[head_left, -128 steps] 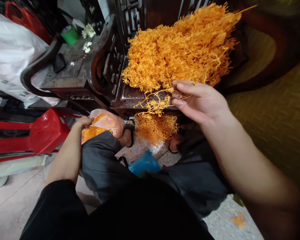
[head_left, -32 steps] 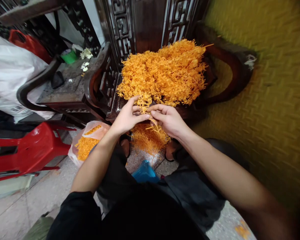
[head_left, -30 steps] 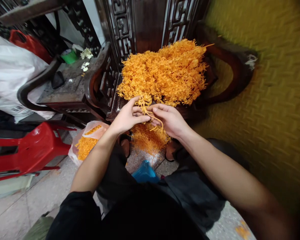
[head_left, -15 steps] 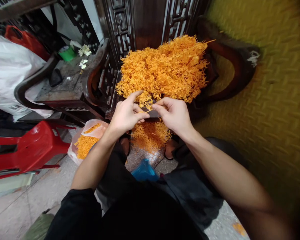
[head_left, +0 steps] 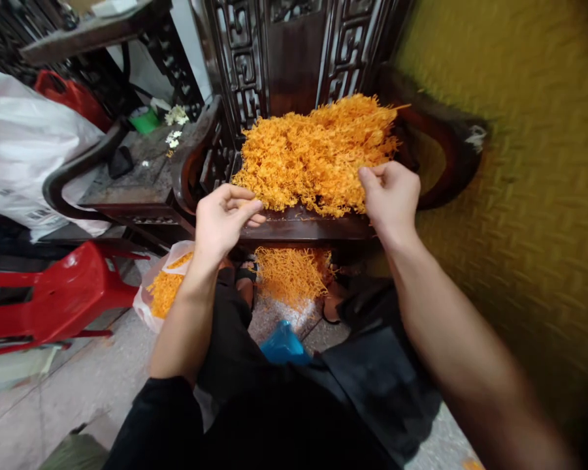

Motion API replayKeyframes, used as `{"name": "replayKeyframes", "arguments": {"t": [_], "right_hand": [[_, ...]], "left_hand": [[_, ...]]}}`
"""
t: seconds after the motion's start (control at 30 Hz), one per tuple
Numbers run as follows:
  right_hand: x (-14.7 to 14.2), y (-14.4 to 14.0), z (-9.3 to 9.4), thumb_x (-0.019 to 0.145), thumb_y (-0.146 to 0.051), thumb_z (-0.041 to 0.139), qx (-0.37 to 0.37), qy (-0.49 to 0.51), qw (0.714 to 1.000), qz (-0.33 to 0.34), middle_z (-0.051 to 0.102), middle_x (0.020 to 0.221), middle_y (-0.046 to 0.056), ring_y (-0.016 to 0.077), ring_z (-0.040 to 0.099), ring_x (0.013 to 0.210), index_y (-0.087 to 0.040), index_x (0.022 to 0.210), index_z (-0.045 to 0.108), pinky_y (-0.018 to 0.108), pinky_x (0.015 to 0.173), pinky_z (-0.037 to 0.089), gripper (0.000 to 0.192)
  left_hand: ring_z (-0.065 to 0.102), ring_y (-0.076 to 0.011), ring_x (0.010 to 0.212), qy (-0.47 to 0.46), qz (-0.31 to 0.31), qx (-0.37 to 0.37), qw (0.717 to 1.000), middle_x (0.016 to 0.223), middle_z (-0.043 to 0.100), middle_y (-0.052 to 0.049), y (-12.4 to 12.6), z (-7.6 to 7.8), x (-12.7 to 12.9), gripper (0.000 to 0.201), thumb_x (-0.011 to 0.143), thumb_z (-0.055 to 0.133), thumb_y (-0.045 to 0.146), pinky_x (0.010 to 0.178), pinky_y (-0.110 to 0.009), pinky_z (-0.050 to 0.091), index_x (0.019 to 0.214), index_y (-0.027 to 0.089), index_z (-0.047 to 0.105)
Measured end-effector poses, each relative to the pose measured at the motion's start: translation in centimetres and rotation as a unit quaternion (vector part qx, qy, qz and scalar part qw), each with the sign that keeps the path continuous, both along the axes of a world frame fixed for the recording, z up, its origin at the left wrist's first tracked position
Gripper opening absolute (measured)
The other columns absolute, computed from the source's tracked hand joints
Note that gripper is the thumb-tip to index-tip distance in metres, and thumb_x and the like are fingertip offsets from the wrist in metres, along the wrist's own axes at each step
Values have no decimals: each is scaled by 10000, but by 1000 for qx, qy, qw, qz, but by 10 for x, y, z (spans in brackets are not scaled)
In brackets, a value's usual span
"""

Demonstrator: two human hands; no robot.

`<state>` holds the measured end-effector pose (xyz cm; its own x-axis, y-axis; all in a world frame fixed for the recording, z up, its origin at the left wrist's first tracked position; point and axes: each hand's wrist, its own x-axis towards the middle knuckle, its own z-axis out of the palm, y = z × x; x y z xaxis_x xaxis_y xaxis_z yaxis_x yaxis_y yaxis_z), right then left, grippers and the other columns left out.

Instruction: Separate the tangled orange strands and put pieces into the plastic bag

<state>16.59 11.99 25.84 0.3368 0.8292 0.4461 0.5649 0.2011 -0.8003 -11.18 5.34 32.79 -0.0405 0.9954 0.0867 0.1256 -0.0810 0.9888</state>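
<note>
A big heap of orange, thin, branching stalks covers the seat of a dark carved wooden chair. At the heap's front left corner, my left hand is closed in a pinch. Whatever lies between its thumb and fingers is too small to make out. My right hand pinches at the heap's right side, thumb and forefinger pressed together against the orange stalks behind them. Its hold is hidden too. Below the seat, between my feet, lies another pile of loose orange stalks.
On the floor to the left, a plastic bag holds more orange stalks beside a red plastic stool. A blue plastic piece lies between my legs. A side table and a white sack stand further left. A yellow patterned surface flanks the right.
My hands have moved apart: the left one leftward, the right one rightward and up to the heap's right side. The thin orange stalk between them no longer shows there. The view has shifted slightly.
</note>
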Motion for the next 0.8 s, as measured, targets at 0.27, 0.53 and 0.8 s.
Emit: {"name": "replayKeyframes", "arguments": {"t": [0.27, 0.53, 0.8], "right_hand": [[-52, -54, 13, 985, -643, 643, 24, 153, 946, 285, 540, 702, -13, 136, 481, 560, -245, 958, 610, 298, 520, 403, 400], [-69, -64, 13, 1037, -522, 590, -17, 116, 942, 315, 589, 786, 7, 149, 540, 641, -234, 959, 582, 305, 595, 456, 298], [-60, -64, 20, 921, -480, 709, -117, -16, 941, 316, 632, 652, -5, 135, 490, 594, -178, 775, 693, 283, 592, 349, 335]], "left_hand": [[519, -81, 636, -54, -177, -72, 980, 807, 631, -17, 7, -35, 27, 409, 976, 688, 538, 573, -212, 423, 1083, 144, 709], [647, -185, 885, 130, -120, 101, 979, 944, 717, -61, 1, -38, 25, 421, 988, 648, 569, 839, -319, 521, 1008, 150, 694], [591, -203, 816, 460, -209, 185, 843, 881, 650, -76, 1, -34, 9, 255, 1047, 498, 263, 770, -325, 446, 871, 162, 653]]}}
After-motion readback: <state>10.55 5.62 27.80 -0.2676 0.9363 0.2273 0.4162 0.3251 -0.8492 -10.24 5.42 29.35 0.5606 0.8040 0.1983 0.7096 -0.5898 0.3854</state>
